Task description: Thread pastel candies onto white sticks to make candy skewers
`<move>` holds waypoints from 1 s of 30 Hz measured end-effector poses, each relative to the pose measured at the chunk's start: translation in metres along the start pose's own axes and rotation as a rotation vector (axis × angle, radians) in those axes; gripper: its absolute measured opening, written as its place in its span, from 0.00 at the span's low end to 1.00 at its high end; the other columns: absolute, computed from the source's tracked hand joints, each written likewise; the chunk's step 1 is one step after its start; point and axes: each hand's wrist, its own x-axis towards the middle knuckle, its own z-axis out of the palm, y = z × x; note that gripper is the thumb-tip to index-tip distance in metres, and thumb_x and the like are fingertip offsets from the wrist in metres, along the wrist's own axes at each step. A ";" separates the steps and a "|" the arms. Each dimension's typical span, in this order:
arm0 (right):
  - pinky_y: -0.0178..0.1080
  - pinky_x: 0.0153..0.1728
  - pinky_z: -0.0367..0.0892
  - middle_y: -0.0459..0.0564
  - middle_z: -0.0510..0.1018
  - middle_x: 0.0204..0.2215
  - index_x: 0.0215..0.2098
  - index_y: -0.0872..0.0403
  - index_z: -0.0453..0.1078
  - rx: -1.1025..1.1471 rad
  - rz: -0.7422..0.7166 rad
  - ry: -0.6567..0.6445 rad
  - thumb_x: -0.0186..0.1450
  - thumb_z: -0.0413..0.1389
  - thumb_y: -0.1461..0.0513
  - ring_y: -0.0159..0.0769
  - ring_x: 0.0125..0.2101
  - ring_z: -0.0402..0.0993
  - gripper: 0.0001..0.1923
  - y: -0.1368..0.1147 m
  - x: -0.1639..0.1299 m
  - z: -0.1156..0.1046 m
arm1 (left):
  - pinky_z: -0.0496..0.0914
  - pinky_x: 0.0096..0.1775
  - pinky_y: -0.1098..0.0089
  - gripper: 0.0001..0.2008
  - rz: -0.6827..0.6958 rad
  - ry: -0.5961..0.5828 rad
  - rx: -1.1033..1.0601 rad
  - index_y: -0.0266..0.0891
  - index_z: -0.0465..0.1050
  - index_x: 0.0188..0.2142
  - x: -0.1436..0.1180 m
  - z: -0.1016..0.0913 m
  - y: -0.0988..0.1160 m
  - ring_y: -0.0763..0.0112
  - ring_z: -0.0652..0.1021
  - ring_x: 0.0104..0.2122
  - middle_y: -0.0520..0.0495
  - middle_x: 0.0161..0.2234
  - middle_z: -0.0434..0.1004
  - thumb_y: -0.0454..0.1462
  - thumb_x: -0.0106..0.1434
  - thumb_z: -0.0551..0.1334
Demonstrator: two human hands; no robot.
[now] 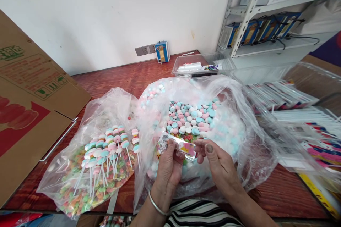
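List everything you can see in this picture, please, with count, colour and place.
wrapper: one, clear with pink print, held in both hands
candy bag: one, clear, pastel discs, centre
lollipop bag: one, clear, left
cardboard box: one, brown, far left
tray: one, clear, behind
table: one, reddish wood
left hand: pinching wrapper
right hand: pinching wrapper
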 end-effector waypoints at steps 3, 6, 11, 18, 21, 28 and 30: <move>0.40 0.47 0.66 0.48 0.75 0.37 0.49 0.48 0.69 -0.047 -0.178 0.059 0.72 0.46 0.54 0.40 0.43 0.72 0.14 -0.006 -0.006 -0.001 | 0.62 0.20 0.82 0.20 -0.035 -0.015 -0.173 0.37 0.69 0.31 0.003 -0.002 0.003 0.85 0.64 0.17 0.60 0.21 0.66 0.39 0.45 0.77; 0.42 0.53 0.64 0.51 0.72 0.47 0.47 0.48 0.70 -0.091 -0.307 0.046 0.71 0.48 0.57 0.41 0.51 0.69 0.11 -0.008 -0.010 0.003 | 0.63 0.20 0.82 0.21 -0.024 0.007 -0.206 0.37 0.70 0.31 0.003 -0.002 0.003 0.85 0.65 0.18 0.59 0.22 0.68 0.38 0.43 0.78; 0.44 0.54 0.66 0.54 0.71 0.52 0.47 0.49 0.71 -0.148 -0.315 -0.056 0.71 0.50 0.59 0.42 0.54 0.68 0.11 -0.005 -0.005 0.015 | 0.65 0.23 0.81 0.18 0.076 -0.070 -0.098 0.36 0.69 0.28 -0.004 0.001 0.001 0.83 0.67 0.20 0.58 0.22 0.68 0.39 0.46 0.76; 0.39 0.46 0.70 0.51 0.75 0.42 0.44 0.52 0.72 -0.199 -0.384 -0.002 0.70 0.52 0.63 0.38 0.44 0.73 0.08 0.000 -0.004 0.021 | 0.65 0.26 0.79 0.17 -0.013 -0.245 0.067 0.36 0.71 0.33 -0.012 -0.001 0.008 0.81 0.69 0.21 0.56 0.22 0.68 0.38 0.49 0.75; 0.37 0.45 0.70 0.49 0.75 0.41 0.49 0.51 0.70 -0.207 -0.390 0.005 0.70 0.53 0.64 0.37 0.43 0.73 0.10 -0.004 -0.006 0.019 | 0.64 0.24 0.79 0.18 -0.056 -0.213 0.061 0.35 0.69 0.30 -0.010 -0.006 0.011 0.81 0.67 0.19 0.57 0.20 0.67 0.39 0.48 0.76; 0.37 0.47 0.67 0.48 0.73 0.42 0.55 0.49 0.65 -0.137 -0.431 -0.015 0.70 0.51 0.62 0.36 0.44 0.71 0.15 -0.026 -0.005 0.011 | 0.64 0.23 0.81 0.14 -0.186 -0.233 -0.212 0.34 0.69 0.27 -0.009 -0.014 0.022 0.84 0.65 0.20 0.56 0.22 0.66 0.35 0.51 0.74; 0.36 0.47 0.67 0.48 0.73 0.41 0.54 0.49 0.65 -0.127 -0.439 -0.038 0.70 0.51 0.63 0.35 0.44 0.71 0.14 -0.031 -0.004 0.011 | 0.63 0.23 0.80 0.13 -0.175 -0.276 -0.290 0.34 0.70 0.27 -0.013 -0.015 0.029 0.84 0.64 0.19 0.56 0.21 0.64 0.35 0.52 0.74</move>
